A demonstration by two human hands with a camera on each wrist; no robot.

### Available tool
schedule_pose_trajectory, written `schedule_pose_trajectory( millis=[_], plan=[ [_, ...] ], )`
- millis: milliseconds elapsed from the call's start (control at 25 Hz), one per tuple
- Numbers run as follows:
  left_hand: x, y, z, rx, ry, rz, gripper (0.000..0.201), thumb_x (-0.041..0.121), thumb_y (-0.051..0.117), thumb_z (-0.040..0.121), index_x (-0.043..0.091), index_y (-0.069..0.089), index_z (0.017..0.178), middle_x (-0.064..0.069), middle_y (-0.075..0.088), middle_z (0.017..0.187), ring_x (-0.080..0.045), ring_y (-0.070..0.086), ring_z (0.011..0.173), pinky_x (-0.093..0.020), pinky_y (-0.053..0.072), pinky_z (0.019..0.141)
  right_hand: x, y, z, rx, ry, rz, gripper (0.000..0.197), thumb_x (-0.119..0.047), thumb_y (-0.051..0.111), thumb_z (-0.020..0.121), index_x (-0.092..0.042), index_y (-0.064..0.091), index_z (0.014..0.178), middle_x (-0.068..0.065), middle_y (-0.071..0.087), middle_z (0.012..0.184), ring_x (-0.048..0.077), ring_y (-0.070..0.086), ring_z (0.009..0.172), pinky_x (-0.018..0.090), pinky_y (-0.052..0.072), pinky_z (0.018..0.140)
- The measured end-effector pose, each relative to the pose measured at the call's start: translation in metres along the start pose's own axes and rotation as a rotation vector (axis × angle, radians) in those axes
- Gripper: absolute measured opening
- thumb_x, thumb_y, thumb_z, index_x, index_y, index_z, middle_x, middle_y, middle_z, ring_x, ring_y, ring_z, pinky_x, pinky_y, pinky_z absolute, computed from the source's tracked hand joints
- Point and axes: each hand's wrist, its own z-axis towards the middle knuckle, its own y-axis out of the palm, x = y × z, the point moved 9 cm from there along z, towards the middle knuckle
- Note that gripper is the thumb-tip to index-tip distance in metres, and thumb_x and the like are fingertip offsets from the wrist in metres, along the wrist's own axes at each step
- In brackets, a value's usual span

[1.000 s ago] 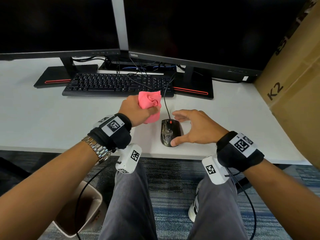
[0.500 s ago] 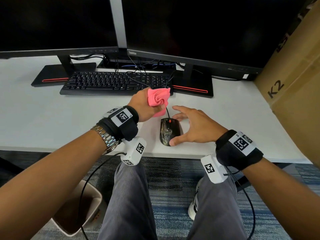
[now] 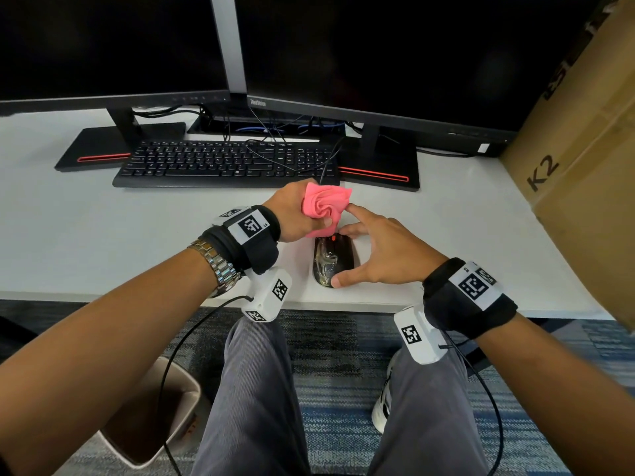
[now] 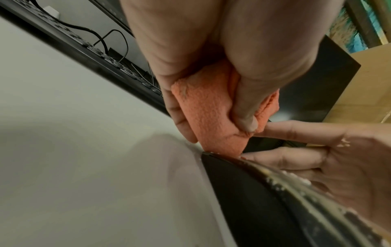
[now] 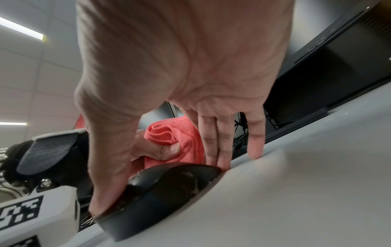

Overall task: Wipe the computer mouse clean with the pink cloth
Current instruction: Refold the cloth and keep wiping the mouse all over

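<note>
A black computer mouse (image 3: 332,262) with pale smears on its top lies near the white desk's front edge. My right hand (image 3: 357,257) holds it, thumb against the rear and fingers at the front right side; the index finger is lifted toward the cloth. My left hand (image 3: 292,216) grips a bunched pink cloth (image 3: 324,207) just beyond the mouse's front end. In the left wrist view the cloth (image 4: 209,115) has its lower fold touching the mouse's front edge (image 4: 264,200). The right wrist view shows the mouse (image 5: 165,187) with the cloth (image 5: 169,133) behind it.
A black keyboard (image 3: 226,163) and two monitors on stands sit behind, with cables trailing over the keys. A large cardboard box (image 3: 584,166) stands at the right. The desk's front edge (image 3: 137,295) is close to my wrists. A waste bin (image 3: 151,417) stands on the floor.
My left hand has carried the cloth right and away from me, from beside the mouse to its front end. My right hand has stayed on the mouse.
</note>
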Motion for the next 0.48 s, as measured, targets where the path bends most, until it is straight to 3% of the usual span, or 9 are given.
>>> schedule_pose_trajectory(
  millis=[280,480],
  plan=[
    [0.0034,-0.0003,-0.0036,-0.077,0.021,0.058,0.028,0.018,0.077,0.078,0.017,0.054,0.094,0.007,0.057,0.083,-0.016,0.056,0.082,-0.028,0.045,0.076,0.0009,-0.0003,-0.0006,-0.005,0.016,-0.017,0.114,-0.048,0.093,0.056,-0.032,0.031,0.150,-0.007,0.059,0.142,0.012,0.050,0.133,0.022,0.033,0.101],
    [0.0068,-0.0022,-0.0071,-0.110,0.044,0.057,0.025,0.016,0.075,0.079,0.018,0.055,0.092,0.006,0.058,0.084,-0.016,0.057,0.081,-0.029,0.048,0.077,0.0040,0.0012,0.0003,-0.003,0.039,-0.031,0.121,-0.052,0.092,0.056,-0.027,0.026,0.154,-0.009,0.057,0.144,0.013,0.046,0.137,0.025,0.033,0.107]
  ],
)
